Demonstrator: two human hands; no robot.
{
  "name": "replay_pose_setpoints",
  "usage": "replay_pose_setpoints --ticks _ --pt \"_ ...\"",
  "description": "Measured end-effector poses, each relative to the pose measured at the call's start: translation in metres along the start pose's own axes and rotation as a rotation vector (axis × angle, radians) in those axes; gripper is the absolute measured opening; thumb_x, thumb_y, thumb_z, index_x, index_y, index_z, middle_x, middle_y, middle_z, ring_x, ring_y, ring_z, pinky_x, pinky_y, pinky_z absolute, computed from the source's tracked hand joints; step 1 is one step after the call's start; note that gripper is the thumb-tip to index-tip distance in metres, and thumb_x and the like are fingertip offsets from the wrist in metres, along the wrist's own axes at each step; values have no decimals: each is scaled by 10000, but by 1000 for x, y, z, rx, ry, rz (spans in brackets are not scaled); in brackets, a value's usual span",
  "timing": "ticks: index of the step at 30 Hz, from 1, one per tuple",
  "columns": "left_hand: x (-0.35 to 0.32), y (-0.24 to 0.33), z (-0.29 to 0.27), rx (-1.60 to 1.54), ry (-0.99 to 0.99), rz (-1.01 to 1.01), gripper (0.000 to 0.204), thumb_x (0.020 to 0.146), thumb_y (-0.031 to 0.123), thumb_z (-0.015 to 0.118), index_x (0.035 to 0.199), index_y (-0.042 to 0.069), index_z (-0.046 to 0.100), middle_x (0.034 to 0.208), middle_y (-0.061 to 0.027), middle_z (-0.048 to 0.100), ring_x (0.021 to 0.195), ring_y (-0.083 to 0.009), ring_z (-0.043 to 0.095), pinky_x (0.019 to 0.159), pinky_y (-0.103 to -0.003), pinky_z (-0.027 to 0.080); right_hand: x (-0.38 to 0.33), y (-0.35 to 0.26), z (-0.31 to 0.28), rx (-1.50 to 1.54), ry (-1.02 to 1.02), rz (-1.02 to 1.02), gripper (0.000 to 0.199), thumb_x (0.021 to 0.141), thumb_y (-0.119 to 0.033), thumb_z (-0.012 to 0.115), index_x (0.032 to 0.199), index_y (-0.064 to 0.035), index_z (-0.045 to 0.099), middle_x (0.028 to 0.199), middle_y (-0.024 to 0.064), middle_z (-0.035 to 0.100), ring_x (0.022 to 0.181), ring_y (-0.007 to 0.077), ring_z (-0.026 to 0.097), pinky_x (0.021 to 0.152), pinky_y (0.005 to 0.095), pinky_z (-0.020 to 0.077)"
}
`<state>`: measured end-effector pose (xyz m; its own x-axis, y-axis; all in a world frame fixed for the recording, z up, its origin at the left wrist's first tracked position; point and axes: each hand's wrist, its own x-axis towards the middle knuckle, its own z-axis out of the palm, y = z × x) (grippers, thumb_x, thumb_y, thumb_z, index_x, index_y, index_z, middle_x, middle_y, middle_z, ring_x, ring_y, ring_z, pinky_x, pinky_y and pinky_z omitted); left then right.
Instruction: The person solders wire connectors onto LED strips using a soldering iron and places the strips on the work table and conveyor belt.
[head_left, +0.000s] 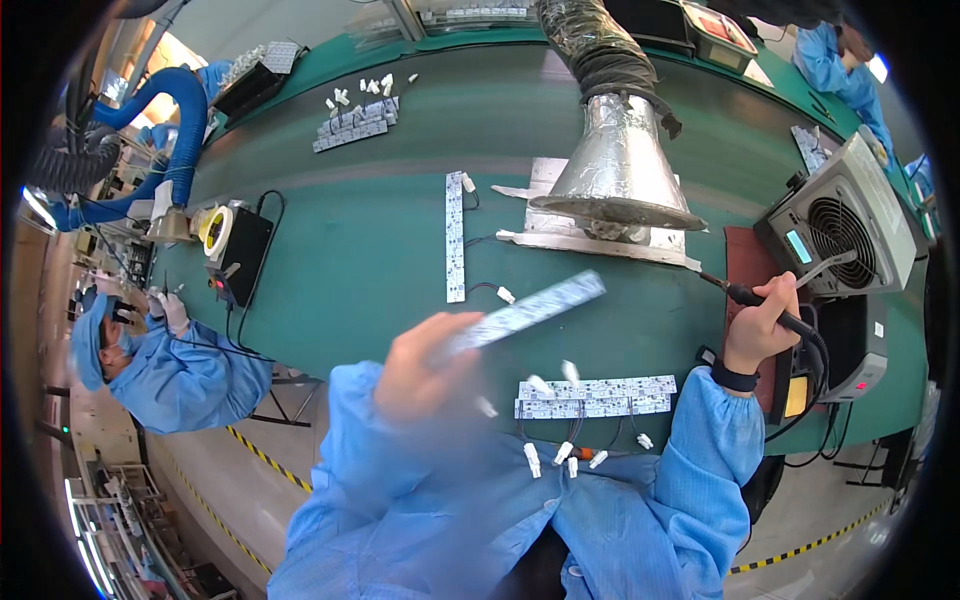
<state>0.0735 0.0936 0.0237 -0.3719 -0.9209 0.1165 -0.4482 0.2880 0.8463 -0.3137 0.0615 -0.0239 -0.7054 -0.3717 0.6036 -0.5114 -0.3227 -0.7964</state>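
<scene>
Our left hand [425,365] pinches one end of a long white circuit strip [530,312], blurred, raised above the green bench [350,260]. Our right hand [762,325] is wrapped around a soldering iron [745,295]. The strip looks light, thin, probably flexy and fragile; best held by the edges.

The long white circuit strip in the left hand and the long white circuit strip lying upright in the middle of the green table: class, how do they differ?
The held white circuit strip is lifted off the green table in the left hand; the lying white circuit strip rests flat, untouched. The held one slants and looks motion-blurred; the lying one runs away from the person and looks sharp. The lying one has a white connector beside its far end. Both are narrow, pale, patterned strips.
</scene>
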Motion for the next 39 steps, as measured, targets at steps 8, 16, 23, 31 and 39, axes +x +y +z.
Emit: replay_pose_setpoints --ticks 8,16,23,31,39 --pt "15 -63 -22 -44 658 -139 328 963 103 658 1272 -5 643 949 -30 701 690 -39 532 565 -203 399 -5 -3 4 37 -51 11 486 1039 -230 541 612 0 519 602 7 498 573 84 445 552 255 339" --pt "43 -74 8 546 492 -96 379 876 165 734 1201 -11 648 1042 -103 631 767 -192 611 714 -296 515 -5 0 5 17 -40 18 488 1038 -256 548 618 -9 525 575 -1 480 552 82 454 521 249 333" --pt "59 -77 -12 241 450 -259 367 850 53 686 1202 -36 634 1024 -122 687 752 -163 639 696 -306 547 -4 -1 4 11 -66 16 485 1035 -251 550 617 -5 541 574 4 498 550 87 464 522 256 343" --pt "58 -52 5 460 378 -131 379 849 126 757 1188 -9 652 1105 -114 619 870 -200 612 726 -310 519 -4 1 5 29 -76 62 476 1033 -239 550 618 -6 543 571 3 509 540 83 460 520 256 338" --pt "18 8 47 313 -73 179 341 796 121 796 1099 14 679 973 -129 647 871 -276 645 773 -353 525 -4 -1 5 46 -61 32 471 1028 -235 555 617 -6 552 567 -1 503 544 83 462 522 255 343"
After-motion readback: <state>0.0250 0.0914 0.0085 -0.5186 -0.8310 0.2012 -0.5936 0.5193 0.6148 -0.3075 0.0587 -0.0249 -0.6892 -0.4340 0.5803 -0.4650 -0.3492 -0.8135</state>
